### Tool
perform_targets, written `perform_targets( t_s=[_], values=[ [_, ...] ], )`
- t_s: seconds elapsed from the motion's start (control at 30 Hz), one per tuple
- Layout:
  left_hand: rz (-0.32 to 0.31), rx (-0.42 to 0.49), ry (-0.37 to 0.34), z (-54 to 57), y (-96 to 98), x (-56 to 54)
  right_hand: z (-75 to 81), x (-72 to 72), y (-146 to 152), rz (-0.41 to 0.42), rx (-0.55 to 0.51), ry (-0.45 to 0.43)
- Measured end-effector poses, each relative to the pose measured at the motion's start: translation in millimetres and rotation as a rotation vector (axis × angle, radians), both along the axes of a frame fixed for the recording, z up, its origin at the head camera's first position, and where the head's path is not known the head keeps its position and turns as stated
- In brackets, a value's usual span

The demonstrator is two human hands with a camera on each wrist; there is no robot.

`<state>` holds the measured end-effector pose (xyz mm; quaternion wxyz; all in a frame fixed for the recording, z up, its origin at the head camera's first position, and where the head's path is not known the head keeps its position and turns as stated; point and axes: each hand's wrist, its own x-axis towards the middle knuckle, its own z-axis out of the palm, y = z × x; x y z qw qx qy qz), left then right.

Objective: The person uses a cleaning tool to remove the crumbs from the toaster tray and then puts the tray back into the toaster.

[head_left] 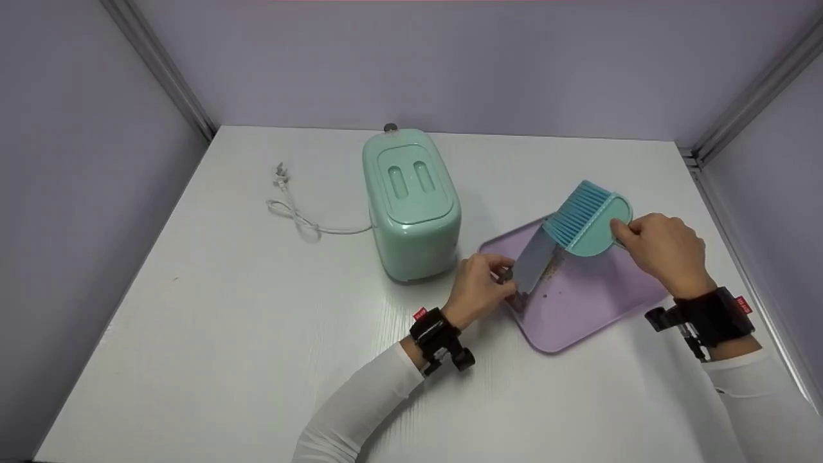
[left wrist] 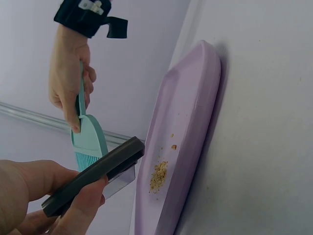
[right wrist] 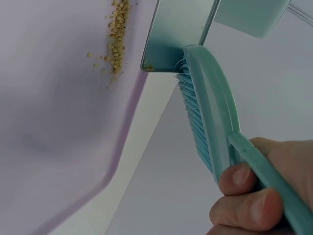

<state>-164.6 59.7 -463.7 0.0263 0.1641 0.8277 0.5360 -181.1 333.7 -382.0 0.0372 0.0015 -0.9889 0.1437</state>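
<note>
My left hand (head_left: 479, 289) pinches the dark handle (left wrist: 95, 175) of a thin metal crumb tray (head_left: 533, 262), holding it tilted above a purple tray (head_left: 604, 292). A turquoise brush (head_left: 595, 233) is in my right hand (head_left: 669, 251), which grips it by the handle. In the right wrist view the bristles (right wrist: 193, 115) meet the metal piece's end, where a few crumbs cling to the corner. Below, a line of golden crumbs (right wrist: 117, 36) lies on the purple tray, with a few loose bits beside it.
A mint green toaster (head_left: 415, 193) with a lid over its top stands left of the purple tray. Its white cord (head_left: 302, 222) and plug lie on the white table (head_left: 257, 334) to the left. Pale panels (head_left: 424, 64) enclose the table's back and sides.
</note>
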Motion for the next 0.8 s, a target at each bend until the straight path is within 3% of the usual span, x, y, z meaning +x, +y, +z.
perform_targets(
  t_s=[0.8],
  values=[
    [0.003, 0.016, 0.000, 0.1, -2.6, -2.4, -8.0, 15.9, 28, -0.031, 0.028, -0.084]
  ],
)
